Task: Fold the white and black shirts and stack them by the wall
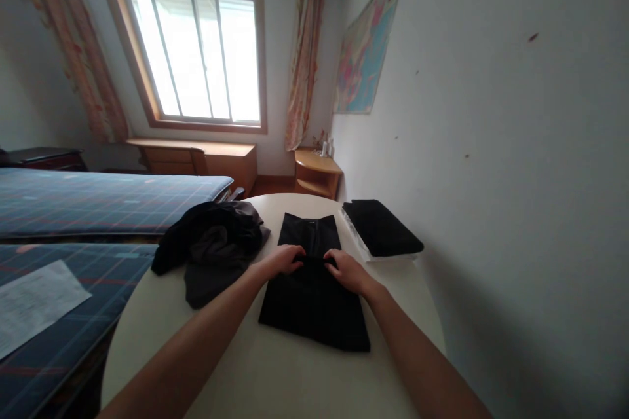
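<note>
Black cloth that looks like a pair of trousers (314, 304) lies partly folded on the round white table (275, 376), with its length running away from me. Across its middle is a folded edge. My left hand (289, 258) pinches this edge near its left end, fingers curled around the fabric. At the right end of the same edge, my right hand (341, 268) grips the cloth between thumb and fingers. Beyond my hands the far part lies flat, with a small light mark near its top. The fingertips are partly hidden in the dark fabric.
Left on the table is a crumpled heap of black and grey clothes (221, 242). A neat black folded stack (383, 226) rests on clear plastic at right, near the wall (515, 229). Plaid-covered beds (108, 200) stand left, one bearing a paper sheet (39, 301).
</note>
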Tool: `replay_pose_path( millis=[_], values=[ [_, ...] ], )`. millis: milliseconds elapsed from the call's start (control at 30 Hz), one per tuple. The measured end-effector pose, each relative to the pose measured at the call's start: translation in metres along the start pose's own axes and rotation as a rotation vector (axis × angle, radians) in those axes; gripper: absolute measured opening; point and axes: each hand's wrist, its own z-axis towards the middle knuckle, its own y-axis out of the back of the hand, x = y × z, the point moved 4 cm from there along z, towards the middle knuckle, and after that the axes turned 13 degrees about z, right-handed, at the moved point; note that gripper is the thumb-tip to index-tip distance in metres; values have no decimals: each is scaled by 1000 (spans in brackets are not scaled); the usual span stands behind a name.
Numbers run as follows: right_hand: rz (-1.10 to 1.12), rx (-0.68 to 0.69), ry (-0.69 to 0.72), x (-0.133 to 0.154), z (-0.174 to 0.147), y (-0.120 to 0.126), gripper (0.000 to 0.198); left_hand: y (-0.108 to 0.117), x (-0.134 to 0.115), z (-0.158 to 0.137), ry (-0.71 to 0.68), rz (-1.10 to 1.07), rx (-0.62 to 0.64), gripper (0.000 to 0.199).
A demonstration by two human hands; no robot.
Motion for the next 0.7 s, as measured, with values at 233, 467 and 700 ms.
replay_pose_path(
  millis=[233, 467, 700],
  values=[
    [73, 241, 13, 36, -52, 0, 14, 2, -23, -56, -121, -71, 185, 15],
    [71, 457, -69, 71, -80, 11, 15, 38, -51, -82, -272, -170, 254, 19],
    [113, 188, 48, 80, -43, 49, 15, 90, -38, -48, -237, -82, 56, 20]
  ],
)
